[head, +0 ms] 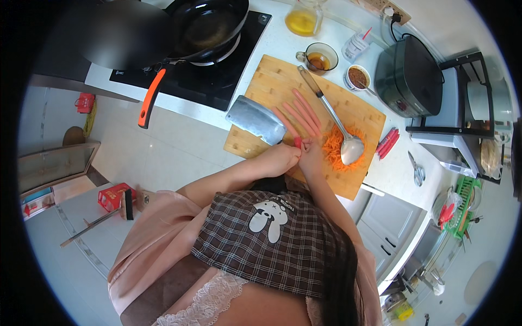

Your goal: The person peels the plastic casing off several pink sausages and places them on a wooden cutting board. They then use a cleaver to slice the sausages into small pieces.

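Observation:
Both hands meet at the near edge of a wooden cutting board (253, 146). My left hand (281, 159) and my right hand (310, 153) pinch a red-wrapped sausage end (298, 142); whether it joins the pink sausage just beyond is unclear. Several peeled pink sausages (301, 116) lie on the board. A cleaver (257, 120) rests flat to their left, its handle hidden by my left hand. Right of my hands, a metal ladle (352, 150) lies with its bowl on shredded carrot (335, 151). Red-wrapped sausages (388, 143) lie on the counter beyond the board's right edge.
A black wok (208, 28) with an orange-black handle (151, 98) sits on the cooktop (220, 83). Behind the board stand a glass jug (304, 20), a glass cup (322, 58) and a bowl of brown sauce (357, 77). Right are a dark appliance (412, 77) and scissors (417, 171).

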The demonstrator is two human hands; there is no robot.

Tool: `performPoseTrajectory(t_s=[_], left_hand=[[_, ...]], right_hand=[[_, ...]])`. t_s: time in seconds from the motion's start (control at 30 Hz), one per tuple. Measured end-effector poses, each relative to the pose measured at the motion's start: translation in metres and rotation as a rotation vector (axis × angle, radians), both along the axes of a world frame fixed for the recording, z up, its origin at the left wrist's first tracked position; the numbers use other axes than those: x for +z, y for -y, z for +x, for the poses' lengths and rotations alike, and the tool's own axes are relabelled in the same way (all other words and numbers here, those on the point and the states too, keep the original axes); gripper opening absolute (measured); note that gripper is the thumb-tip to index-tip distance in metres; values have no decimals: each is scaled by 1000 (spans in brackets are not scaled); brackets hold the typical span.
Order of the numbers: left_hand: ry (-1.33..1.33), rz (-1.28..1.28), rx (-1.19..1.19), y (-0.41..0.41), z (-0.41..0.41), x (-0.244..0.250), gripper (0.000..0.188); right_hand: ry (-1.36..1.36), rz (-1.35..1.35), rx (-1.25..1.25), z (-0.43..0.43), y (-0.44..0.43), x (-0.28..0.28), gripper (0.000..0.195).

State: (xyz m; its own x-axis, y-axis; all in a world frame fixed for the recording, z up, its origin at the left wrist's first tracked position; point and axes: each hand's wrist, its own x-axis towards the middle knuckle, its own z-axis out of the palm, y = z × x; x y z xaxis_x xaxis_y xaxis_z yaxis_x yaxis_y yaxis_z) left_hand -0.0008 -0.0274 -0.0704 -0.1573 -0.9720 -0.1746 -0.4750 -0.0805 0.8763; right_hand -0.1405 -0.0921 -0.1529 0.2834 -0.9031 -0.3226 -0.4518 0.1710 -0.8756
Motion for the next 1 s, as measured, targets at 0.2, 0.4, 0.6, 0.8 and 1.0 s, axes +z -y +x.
performPoseTrajectory(t_s=[0.2,0.4,0.6,0.8,1.0], left_hand=[[-166,-7,3,6,2,19,17],[-74,37,82,9,8,10,24],[-88,47,79,2,10,13,22],[-78,-66,61,-7,-3,10,18],[-46,-149,44,-9,-3,-3,15]], right_hand=[[354,111,-69,3,-3,0,9],[451,294,-52,2,-1,26,19],[297,195,-41,-1,-4,17,18],[114,11,9,6,-6,8,17],[0,-3,-41,8,-3,10,21]])
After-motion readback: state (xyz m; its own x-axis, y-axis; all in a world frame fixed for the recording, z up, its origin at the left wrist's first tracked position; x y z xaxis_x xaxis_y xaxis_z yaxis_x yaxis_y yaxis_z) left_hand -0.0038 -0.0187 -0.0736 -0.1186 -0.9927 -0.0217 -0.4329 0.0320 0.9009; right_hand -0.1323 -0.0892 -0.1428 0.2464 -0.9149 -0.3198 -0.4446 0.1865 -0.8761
